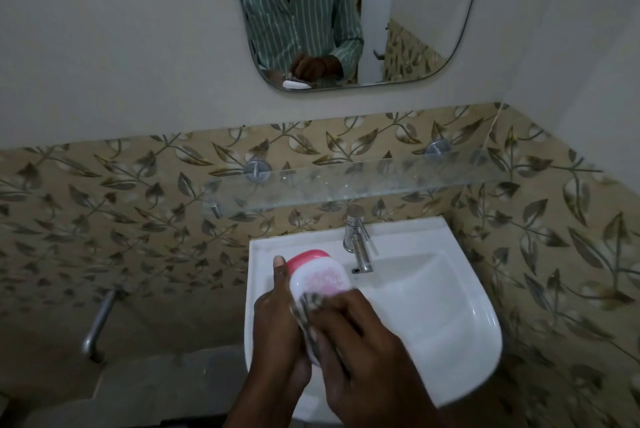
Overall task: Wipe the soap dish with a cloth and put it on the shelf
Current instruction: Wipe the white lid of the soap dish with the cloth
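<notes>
A white soap dish (320, 278) with a pink rim and pink pattern is held tilted over the left side of the sink. My left hand (277, 327) grips its left edge, with a finger up along the rim. My right hand (360, 348) presses a small grey patterned cloth (310, 306) against the dish's near end. Most of the cloth is hidden under my fingers. The glass shelf (346, 185) is fixed to the tiled wall above the sink, with nothing on it.
A white sink (450, 306) with a chrome tap (358, 244) is below the shelf. A mirror (398, 29) hangs above and reflects a person's striped shirt. A metal pipe (98, 323) juts from the wall at the left.
</notes>
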The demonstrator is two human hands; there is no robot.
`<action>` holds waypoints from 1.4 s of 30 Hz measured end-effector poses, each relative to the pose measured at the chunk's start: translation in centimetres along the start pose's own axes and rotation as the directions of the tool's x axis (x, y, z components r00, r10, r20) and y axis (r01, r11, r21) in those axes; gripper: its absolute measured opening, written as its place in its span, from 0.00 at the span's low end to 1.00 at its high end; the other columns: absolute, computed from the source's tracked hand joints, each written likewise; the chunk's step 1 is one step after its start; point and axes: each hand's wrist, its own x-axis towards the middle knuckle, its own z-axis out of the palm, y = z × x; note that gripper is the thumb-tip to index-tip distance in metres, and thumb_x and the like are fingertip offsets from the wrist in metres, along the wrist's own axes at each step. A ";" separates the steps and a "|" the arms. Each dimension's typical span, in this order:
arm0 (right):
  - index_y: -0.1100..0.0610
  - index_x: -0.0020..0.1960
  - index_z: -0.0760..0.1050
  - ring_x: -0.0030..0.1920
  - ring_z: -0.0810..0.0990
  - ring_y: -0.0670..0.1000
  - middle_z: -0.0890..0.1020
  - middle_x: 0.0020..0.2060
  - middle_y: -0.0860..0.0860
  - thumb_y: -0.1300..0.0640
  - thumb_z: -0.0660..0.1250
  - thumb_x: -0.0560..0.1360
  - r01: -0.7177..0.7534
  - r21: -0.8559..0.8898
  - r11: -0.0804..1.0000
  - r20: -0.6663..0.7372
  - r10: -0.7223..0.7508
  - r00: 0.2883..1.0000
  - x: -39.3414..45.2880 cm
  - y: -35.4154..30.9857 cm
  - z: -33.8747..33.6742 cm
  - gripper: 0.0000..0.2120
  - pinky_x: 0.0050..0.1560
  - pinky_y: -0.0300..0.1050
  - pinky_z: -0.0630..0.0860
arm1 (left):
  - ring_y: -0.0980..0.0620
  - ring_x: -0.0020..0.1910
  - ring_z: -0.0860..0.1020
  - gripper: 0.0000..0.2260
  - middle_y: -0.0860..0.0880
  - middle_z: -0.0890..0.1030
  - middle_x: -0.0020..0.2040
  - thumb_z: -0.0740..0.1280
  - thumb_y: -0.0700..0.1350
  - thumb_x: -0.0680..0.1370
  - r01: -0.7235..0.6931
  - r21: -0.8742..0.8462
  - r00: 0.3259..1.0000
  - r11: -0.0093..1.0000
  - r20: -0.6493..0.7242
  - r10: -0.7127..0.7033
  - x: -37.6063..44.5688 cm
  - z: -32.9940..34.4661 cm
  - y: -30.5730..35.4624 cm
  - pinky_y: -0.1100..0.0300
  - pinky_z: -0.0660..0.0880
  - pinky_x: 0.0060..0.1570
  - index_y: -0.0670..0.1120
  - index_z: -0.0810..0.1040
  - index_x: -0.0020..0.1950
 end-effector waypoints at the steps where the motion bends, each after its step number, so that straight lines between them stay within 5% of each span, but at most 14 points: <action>1: 0.53 0.59 0.79 0.46 0.82 0.48 0.78 0.51 0.51 0.57 0.63 0.80 0.006 0.011 1.000 -0.030 -0.005 1.000 -0.7 0.7 -0.4 0.10 0.44 0.40 0.80 | 0.49 0.34 0.82 0.21 0.46 0.83 0.37 0.59 0.60 0.82 0.001 0.029 1.000 1.000 0.006 -0.001 0.0 -0.4 0.1 0.55 0.79 0.40 0.46 0.80 0.42; 6: 0.57 0.52 0.80 0.43 0.79 0.46 0.78 0.47 0.50 0.55 0.62 0.79 -0.167 -0.074 0.983 -0.135 0.156 0.978 2.5 2.8 -1.1 0.09 0.43 0.43 0.80 | 0.52 0.38 0.81 0.18 0.49 0.81 0.41 0.56 0.59 0.83 -0.033 0.196 0.995 0.980 0.098 0.014 -1.4 0.1 -0.6 0.56 0.79 0.39 0.49 0.77 0.44; 8: 0.55 0.53 0.79 0.43 0.80 0.48 0.77 0.50 0.50 0.54 0.61 0.79 -0.115 -0.142 0.983 -0.082 0.104 0.991 3.5 1.6 -0.5 0.10 0.42 0.44 0.81 | 0.56 0.33 0.82 0.18 0.50 0.81 0.37 0.54 0.52 0.85 -0.001 0.214 0.993 0.977 0.116 -0.025 -1.4 0.5 -1.0 0.62 0.80 0.32 0.48 0.77 0.43; 10: 0.52 0.57 0.78 0.43 0.81 0.51 0.77 0.52 0.50 0.53 0.59 0.80 -0.014 -0.170 0.985 0.050 0.023 0.998 2.2 -0.2 -0.1 0.11 0.43 0.48 0.82 | 0.50 0.35 0.83 0.19 0.45 0.83 0.34 0.57 0.52 0.85 0.076 0.080 0.989 0.994 0.123 -0.086 -0.6 0.2 -0.7 0.64 0.80 0.30 0.44 0.80 0.44; 12: 0.48 0.58 0.77 0.40 0.82 0.53 0.78 0.51 0.50 0.52 0.58 0.82 0.028 -0.131 0.991 0.091 -0.017 0.996 0.1 -0.9 -0.8 0.11 0.42 0.52 0.81 | 0.43 0.35 0.84 0.25 0.39 0.85 0.37 0.63 0.61 0.80 0.190 -0.039 0.974 0.981 0.134 -0.183 0.2 -0.6 0.0 0.58 0.81 0.32 0.39 0.83 0.47; 16: 0.50 0.54 0.80 0.39 0.80 0.46 0.77 0.46 0.49 0.55 0.65 0.79 0.006 0.012 1.000 -0.060 -0.006 0.998 -1.0 1.7 -2.8 0.07 0.40 0.37 0.78 | 0.42 0.42 0.86 0.27 0.40 0.87 0.47 0.64 0.66 0.76 0.195 0.025 0.975 0.980 0.103 -0.197 0.6 -1.3 0.1 0.50 0.84 0.42 0.43 0.83 0.53; 18: 0.57 0.53 0.81 0.43 0.79 0.43 0.77 0.45 0.50 0.61 0.69 0.76 -0.061 0.055 0.997 -0.077 0.065 0.995 0.3 2.9 -2.9 0.06 0.46 0.32 0.76 | 0.38 0.51 0.85 0.35 0.40 0.86 0.53 0.68 0.72 0.67 0.243 0.041 0.959 0.969 0.143 -0.246 0.2 -0.8 -0.1 0.44 0.81 0.54 0.43 0.83 0.58; 20: 0.57 0.52 0.81 0.46 0.79 0.42 0.79 0.46 0.48 0.60 0.69 0.76 -0.161 0.089 0.983 -0.121 0.172 0.978 2.3 3.5 -2.7 0.05 0.48 0.32 0.76 | 0.43 0.48 0.84 0.31 0.44 0.85 0.51 0.63 0.71 0.72 0.152 0.163 0.972 0.975 0.156 -0.178 0.0 -0.4 -0.6 0.48 0.80 0.53 0.45 0.80 0.57; 25: 0.51 0.46 0.80 0.42 0.83 0.46 0.84 0.39 0.47 0.53 0.63 0.81 -0.454 0.325 0.829 -0.029 0.489 0.872 1.7 5.0 -2.5 0.08 0.45 0.51 0.81 | 0.43 0.54 0.81 0.26 0.47 0.83 0.54 0.62 0.72 0.73 0.031 0.175 0.994 0.984 0.100 -0.049 -0.2 -0.1 -0.2 0.41 0.77 0.62 0.53 0.79 0.55; 28: 0.47 0.52 0.80 0.42 0.84 0.50 0.84 0.40 0.47 0.44 0.67 0.78 -0.515 0.446 0.732 0.022 0.566 0.824 -1.0 3.8 -3.5 0.09 0.43 0.45 0.81 | 0.47 0.42 0.87 0.21 0.46 0.87 0.45 0.58 0.61 0.82 0.113 -0.008 0.993 0.994 0.021 -0.113 -0.2 0.3 0.0 0.50 0.85 0.42 0.45 0.80 0.57; 31: 0.36 0.68 0.69 0.44 0.81 0.42 0.78 0.47 0.41 0.21 0.63 0.63 -0.433 0.185 0.882 -0.004 0.441 0.897 -1.9 2.5 -4.4 0.37 0.39 0.28 0.75 | 0.45 0.42 0.87 0.22 0.42 0.88 0.48 0.60 0.61 0.81 0.084 -0.072 0.996 0.994 -0.003 -0.084 -1.1 1.8 -0.3 0.49 0.84 0.41 0.46 0.87 0.48; 34: 0.37 0.75 0.61 0.43 0.79 0.39 0.75 0.50 0.40 0.18 0.64 0.57 -0.296 -0.084 0.951 0.038 0.300 0.953 -2.2 3.1 -4.5 0.50 0.37 0.23 0.74 | 0.40 0.41 0.86 0.22 0.39 0.88 0.44 0.63 0.62 0.79 0.040 -0.067 0.999 0.997 -0.027 -0.042 -2.1 3.5 -0.3 0.42 0.83 0.44 0.47 0.88 0.41; 38: 0.50 0.69 0.72 0.49 0.82 0.40 0.83 0.53 0.43 0.24 0.72 0.58 -0.257 -0.112 0.960 0.013 0.260 0.965 -2.0 5.1 -4.9 0.47 0.47 0.33 0.80 | 0.37 0.46 0.85 0.20 0.37 0.86 0.46 0.63 0.57 0.79 -0.022 -0.049 1.000 0.999 -0.004 0.022 -3.2 4.8 0.0 0.40 0.82 0.49 0.43 0.85 0.53; 42: 0.45 0.60 0.76 0.44 0.81 0.38 0.82 0.46 0.36 0.27 0.75 0.56 -0.248 -0.044 0.968 0.027 0.250 0.968 -2.1 5.5 -6.0 0.38 0.44 0.31 0.79 | 0.45 0.46 0.86 0.13 0.48 0.88 0.47 0.65 0.53 0.79 -0.282 0.082 0.959 0.956 0.042 0.279 -3.1 5.3 -0.1 0.48 0.83 0.45 0.48 0.86 0.53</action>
